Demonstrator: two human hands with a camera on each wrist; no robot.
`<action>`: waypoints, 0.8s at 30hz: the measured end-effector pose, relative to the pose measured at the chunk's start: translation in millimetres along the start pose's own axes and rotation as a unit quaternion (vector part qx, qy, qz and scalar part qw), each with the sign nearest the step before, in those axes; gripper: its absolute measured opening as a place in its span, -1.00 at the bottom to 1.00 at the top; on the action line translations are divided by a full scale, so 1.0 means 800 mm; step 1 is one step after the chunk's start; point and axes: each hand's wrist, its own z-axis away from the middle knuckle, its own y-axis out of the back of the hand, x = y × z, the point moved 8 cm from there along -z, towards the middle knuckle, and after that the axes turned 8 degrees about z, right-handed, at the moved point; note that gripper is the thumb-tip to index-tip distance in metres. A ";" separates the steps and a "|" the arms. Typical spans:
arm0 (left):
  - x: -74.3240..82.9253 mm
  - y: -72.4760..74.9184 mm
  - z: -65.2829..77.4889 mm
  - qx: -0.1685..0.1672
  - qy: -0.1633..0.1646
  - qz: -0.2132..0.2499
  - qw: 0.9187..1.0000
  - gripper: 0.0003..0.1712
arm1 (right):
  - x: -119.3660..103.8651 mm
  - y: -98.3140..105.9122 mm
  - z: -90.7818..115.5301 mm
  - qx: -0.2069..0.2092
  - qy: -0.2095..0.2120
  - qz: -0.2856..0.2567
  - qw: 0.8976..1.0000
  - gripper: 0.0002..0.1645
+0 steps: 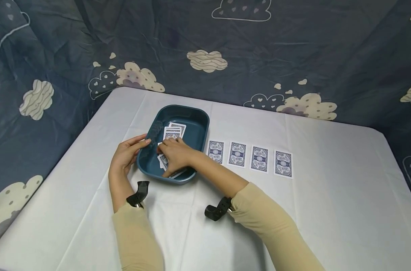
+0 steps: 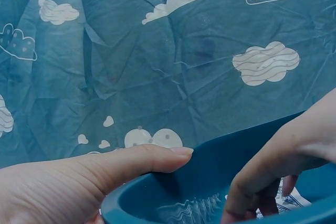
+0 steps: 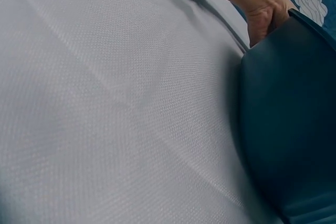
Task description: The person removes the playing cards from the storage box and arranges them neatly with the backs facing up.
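A dark teal plastic basin [image 1: 200, 130] stands on the table with a loose pile of playing cards [image 1: 173, 132] inside, patterned backs showing. My left hand [image 1: 125, 154] holds the basin's left side. In the left wrist view its thumb [image 2: 157, 157] lies over the rim, with the other fingers outside. My right hand [image 1: 178, 154] reaches down into the basin over the cards, thumb toward the near end and fingers bent toward the left side. Its palm hides part of the pile, and I cannot tell whether it grips any cards. The right wrist view shows the basin's outer wall [image 3: 294, 114].
Right of the basin, several cards lie face down in a spaced row, from one partly behind my right forearm to the rightmost card [image 1: 283, 164]. A white cloth [image 1: 334, 203] covers the table. Behind it hangs a dark cloud-patterned curtain [image 1: 178, 34].
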 end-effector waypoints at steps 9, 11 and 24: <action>0.000 -0.001 0.000 -0.001 0.004 -0.001 1.000 -0.25 | 0.013 0.006 0.009 -0.044 0.012 -0.007 0.999 0.05; 0.000 -0.001 0.000 0.002 0.003 -0.003 1.000 -0.25 | 0.018 0.006 0.012 -0.062 0.009 -0.005 0.998 0.09; -0.001 -0.004 0.000 -0.001 0.006 0.017 1.000 -0.27 | 0.014 -0.001 0.021 -0.085 0.025 0.026 0.996 0.04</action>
